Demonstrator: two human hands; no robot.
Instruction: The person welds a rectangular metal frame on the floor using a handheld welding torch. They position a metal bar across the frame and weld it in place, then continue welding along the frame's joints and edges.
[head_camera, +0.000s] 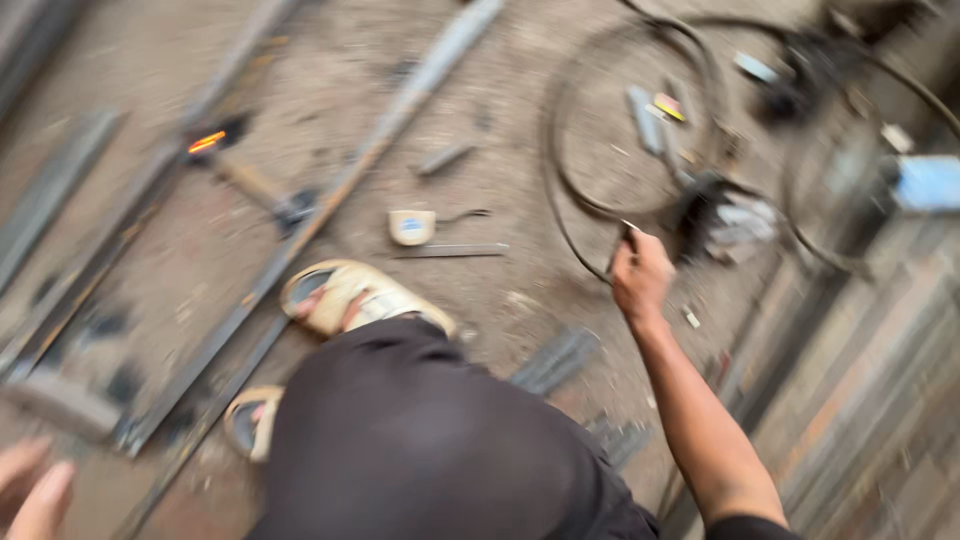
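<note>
- The right hand (640, 272) is seen raised in front of the body, fingers clenched around a thin black cable (575, 235), with a small light-coloured tip showing just above the knuckles.
- The cable is looped in wide circles over the dusty concrete floor (520, 300), running up and away from the hand toward the top of the view.
- Just beside the hand, to its right, a dark power tool with a pale body (725, 220) lies on the floor inside the cable loops; blur hides its exact kind.
- The left hand (30, 490) is visible only in part at the bottom left corner, fingers loosely extended and nothing seen in it; whether it is fully released cannot be told.
- Between the hands, dark trousers (400, 440) fill the lower middle, with two feet in beige sandals (350, 295) planted on the floor.
- Near the upper sandal, a small cream tape measure with a blue spot (411, 226) rests beside a flat grey metal strip (450, 250).
- Long grey metal bars (330, 200) lie diagonally across the floor to the left.
- Further left, a hammer-like tool with a wooden handle (250, 185) lies near a small orange glow (207, 142).
</note>
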